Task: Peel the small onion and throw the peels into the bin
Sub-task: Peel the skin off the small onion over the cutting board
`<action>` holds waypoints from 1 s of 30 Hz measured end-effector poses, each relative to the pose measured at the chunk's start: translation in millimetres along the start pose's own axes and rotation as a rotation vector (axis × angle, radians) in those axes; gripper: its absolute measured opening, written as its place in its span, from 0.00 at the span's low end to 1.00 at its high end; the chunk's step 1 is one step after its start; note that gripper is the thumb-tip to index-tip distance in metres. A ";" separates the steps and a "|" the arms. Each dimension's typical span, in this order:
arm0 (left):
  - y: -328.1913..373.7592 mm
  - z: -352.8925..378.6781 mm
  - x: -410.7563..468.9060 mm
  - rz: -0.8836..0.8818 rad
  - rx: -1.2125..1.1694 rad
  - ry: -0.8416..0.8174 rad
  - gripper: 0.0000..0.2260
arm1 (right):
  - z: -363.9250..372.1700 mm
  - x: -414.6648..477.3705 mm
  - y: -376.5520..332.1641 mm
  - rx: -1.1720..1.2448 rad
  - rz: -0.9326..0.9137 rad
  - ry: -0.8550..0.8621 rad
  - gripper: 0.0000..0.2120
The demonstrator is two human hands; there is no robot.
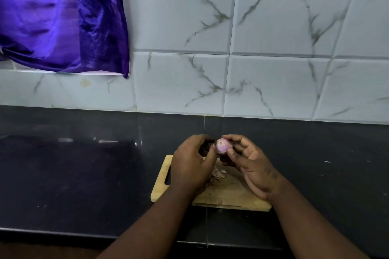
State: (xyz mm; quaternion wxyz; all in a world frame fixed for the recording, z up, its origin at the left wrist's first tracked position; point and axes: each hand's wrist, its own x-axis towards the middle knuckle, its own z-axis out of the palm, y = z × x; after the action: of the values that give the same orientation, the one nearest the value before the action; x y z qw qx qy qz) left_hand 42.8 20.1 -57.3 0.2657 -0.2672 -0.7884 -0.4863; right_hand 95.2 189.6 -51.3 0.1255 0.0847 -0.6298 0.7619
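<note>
A small pale-purple onion point(223, 146) is held just above the far edge of a wooden cutting board point(229, 195). My right hand point(250, 166) pinches it between thumb and fingers. My left hand point(192, 166) sits against the onion's left side with its fingers curled at the skin; whether it holds a bit of peel is hidden. A few loose peels point(217, 174) lie on the board between my hands. No bin is in view.
The board rests on a dark stone counter point(84, 174), which runs to a marble-patterned tiled wall point(273, 80). A purple cloth point(61, 17) hangs at the upper left. The counter's front edge crosses the bottom of the view.
</note>
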 end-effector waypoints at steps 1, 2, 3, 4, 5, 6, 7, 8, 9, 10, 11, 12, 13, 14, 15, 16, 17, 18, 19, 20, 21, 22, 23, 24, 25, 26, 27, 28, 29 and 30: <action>0.0 -0.3 -0.2 0.023 -0.007 0.001 0.05 | 0.3 -0.4 -0.6 -0.005 0.004 0.001 0.17; 0.2 -0.3 -0.5 0.049 -0.004 0.004 0.06 | 0.6 -0.7 -0.9 -0.010 0.006 0.007 0.17; 0.5 -0.4 -0.6 0.074 0.003 0.013 0.06 | 1.0 -0.9 -1.3 -0.018 0.007 0.018 0.16; 0.4 -0.3 -0.5 0.095 0.007 0.023 0.07 | 1.3 -1.0 -1.9 -0.031 0.007 0.031 0.16; 0.1 -0.3 -0.2 0.112 0.007 0.030 0.07 | 1.6 -1.0 -2.3 -0.041 0.007 0.041 0.15; -0.3 -0.4 -0.1 0.127 0.006 0.034 0.07 | 2.1 -1.2 -2.5 -0.044 0.008 0.048 0.15; -0.9 -0.4 -0.1 0.144 0.010 0.036 0.06 | 2.7 -1.3 -2.6 -0.042 0.008 0.052 0.15; -1.5 -0.1 -0.3 0.158 0.018 0.036 0.06 | 3.1 -1.5 -2.6 -0.039 0.008 0.057 0.16; -1.6 0.2 -0.6 0.168 0.029 0.032 0.06 | 3.4 -1.5 -2.5 -0.038 0.008 0.061 0.16; -1.3 0.3 -1.2 0.171 0.041 0.026 0.06 | 3.5 -1.6 -2.1 -0.041 0.007 0.065 0.15; -0.4 0.4 -1.7 0.173 0.051 0.020 0.07 | 3.1 -1.7 -1.6 -0.049 0.005 0.065 0.14; 0.4 0.5 -2.1 0.177 0.062 0.017 0.07 | 2.7 -1.7 -1.0 -0.060 0.001 0.064 0.13; 1.2 0.5 -2.4 0.184 0.075 0.019 0.08 | 2.2 -1.6 -0.3 -0.073 -0.004 0.063 0.12; 1.7 0.6 -2.6 0.193 0.089 0.023 0.08 | 2.2 -1.6 0.2 -0.085 -0.010 0.060 0.11; 2.0 0.9 -2.7 0.199 0.102 0.028 0.08 | 2.1 -1.4 0.6 -0.093 -0.017 0.058 0.11; 2.3 1.1 -2.6 0.203 0.112 0.035 0.08 | 2.4 -1.5 0.8 -0.097 -0.022 0.052 0.11; 2.5 1.3 -2.4 0.199 0.120 0.042 0.07 | 2.7 -1.3 1.0 -0.098 -0.024 0.046 0.11; 3.0 1.3 -2.4 0.188 0.123 0.048 0.06 | 3.3 -1.4 1.1 -0.096 -0.025 0.037 0.12; 3.5 1.2 -2.2 0.171 0.115 0.052 0.05 | 3.7 -1.3 1.3 -0.093 -0.024 0.030 0.13; 4.2 1.0 -2.3 0.148 0.094 0.051 0.06 | 4.0 -1.3 1.4 -0.088 -0.024 0.025 0.13; 4.9 0.7 -2.6 0.124 0.065 0.048 0.07 | 3.9 -1.0 1.7 -0.081 -0.025 0.022 0.14; 5.2 0.4 -2.8 0.100 0.036 0.043 0.08 | 3.8 -0.9 1.9 -0.073 -0.026 0.018 0.14; 5.0 0.4 -2.9 0.080 0.012 0.037 0.09 | 3.5 -0.7 2.2 -0.067 -0.027 0.015 0.14; 4.7 0.3 -2.7 0.065 -0.009 0.032 0.08 | 3.1 -0.7 2.4 -0.064 -0.028 0.010 0.14; 4.2 0.2 -2.5 0.046 -0.029 0.025 0.08 | 2.4 -0.6 2.8 -0.061 -0.028 0.007 0.15; 4.2 -0.3 -2.5 0.025 -0.050 0.019 0.07 | 2.1 -0.7 2.9 -0.057 -0.026 0.004 0.15; 4.0 -0.6 -2.4 0.008 -0.071 0.014 0.07 | 1.9 -0.8 2.5 -0.053 -0.024 0.002 0.15; 4.3 -1.0 -2.3 -0.003 -0.089 0.010 0.07 | 1.8 -1.0 2.0 -0.049 -0.023 -0.003 0.16; 4.6 -1.3 -2.0 -0.009 -0.103 0.008 0.08 | 2.0 -1.2 1.6 -0.044 -0.025 -0.010 0.17; 5.1 -1.3 -1.8 -0.017 -0.112 0.007 0.07 | 2.2 -1.6 1.2 -0.038 -0.028 -0.017 0.17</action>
State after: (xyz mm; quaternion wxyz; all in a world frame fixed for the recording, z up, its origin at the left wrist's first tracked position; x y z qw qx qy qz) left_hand 47.8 20.6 -54.8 0.2489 -0.2734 -0.7611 -0.5329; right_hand 96.4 187.1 -52.4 0.1323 0.0976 -0.6438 0.7473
